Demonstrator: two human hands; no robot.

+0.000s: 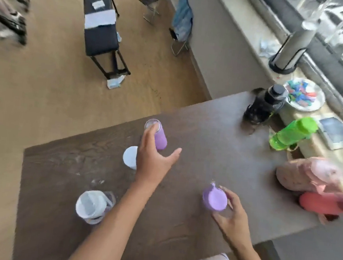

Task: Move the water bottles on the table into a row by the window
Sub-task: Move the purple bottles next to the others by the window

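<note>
My left hand reaches over the brown table, fingers against the left side of a tall purple bottle and thumb spread wide, not closed round it. My right hand grips a short bottle with a lavender lid near the table's front. A white-capped bottle stands just left of my left hand. A clear bottle with a white lid stands at the front left. Along the window side stand a black bottle, a green bottle, a pink bottle and a red bottle.
On the window sill are a plate of coloured wrappers, a flat grey card and a metal cylinder. A black bench and two folding stools stand on the wooden floor beyond the table's far edge.
</note>
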